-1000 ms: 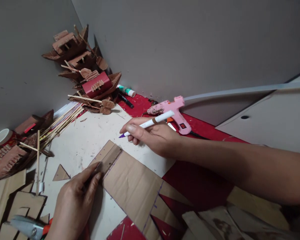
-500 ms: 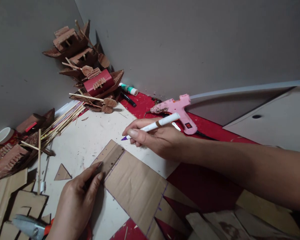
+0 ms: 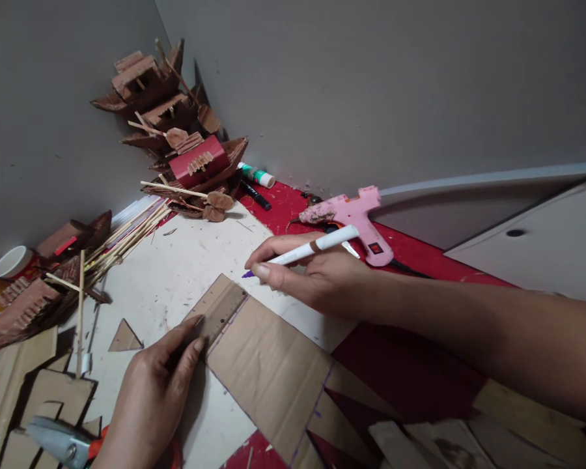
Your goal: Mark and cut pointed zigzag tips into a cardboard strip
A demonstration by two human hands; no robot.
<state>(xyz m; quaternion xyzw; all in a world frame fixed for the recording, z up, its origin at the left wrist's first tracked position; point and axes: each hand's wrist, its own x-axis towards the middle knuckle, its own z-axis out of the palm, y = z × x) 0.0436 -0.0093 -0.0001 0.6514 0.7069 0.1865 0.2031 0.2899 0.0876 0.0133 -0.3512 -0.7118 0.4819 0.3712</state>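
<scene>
A white marker [image 3: 317,246] with a purple tip is pinched in my right hand [image 3: 307,267], its tip just past the far end of the ruler. My left hand [image 3: 156,378] presses a brownish see-through ruler [image 3: 224,310] across one end of a long cardboard strip [image 3: 268,358]. Purple lines run along the ruler's edge and across the strip farther down. Triangular points are cut into the strip's near end. A small cardboard triangle [image 3: 125,335] lies left of the ruler. Partly behind my left wrist are shears [image 3: 63,443] with orange-red handles.
A pink glue gun [image 3: 354,215] lies beyond my right hand. Cardboard model boats [image 3: 200,159] stand in the corner, with wooden sticks [image 3: 131,231] beside them. Cardboard pieces [image 3: 61,397] lie at left. A black marker [image 3: 255,195] and a glue stick [image 3: 257,174] rest near the wall.
The whole view has shifted slightly, so things sit a little farther right. My right hand still holds the marker near the ruler's end; my left hand stays on the ruler.
</scene>
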